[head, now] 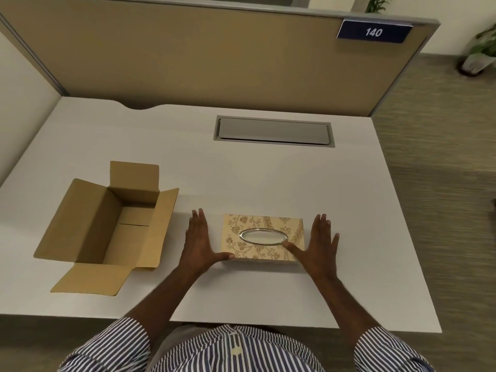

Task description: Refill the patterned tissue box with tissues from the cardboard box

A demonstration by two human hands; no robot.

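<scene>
The patterned tissue box, cream with a gold leaf print and a silver-rimmed oval opening, lies flat near the front middle of the white desk. No tissue shows in the oval. My left hand is flat beside the box's left end, its thumb touching the near left corner. My right hand is flat beside the right end, its thumb resting on the box's top near the right corner. The cardboard box stands to the left with its flaps spread; its visible inside looks bare.
A grey cable hatch is set into the desk at the back. A tan partition with a blue "140" sign closes the far side. Carpet floor and potted plants lie to the right.
</scene>
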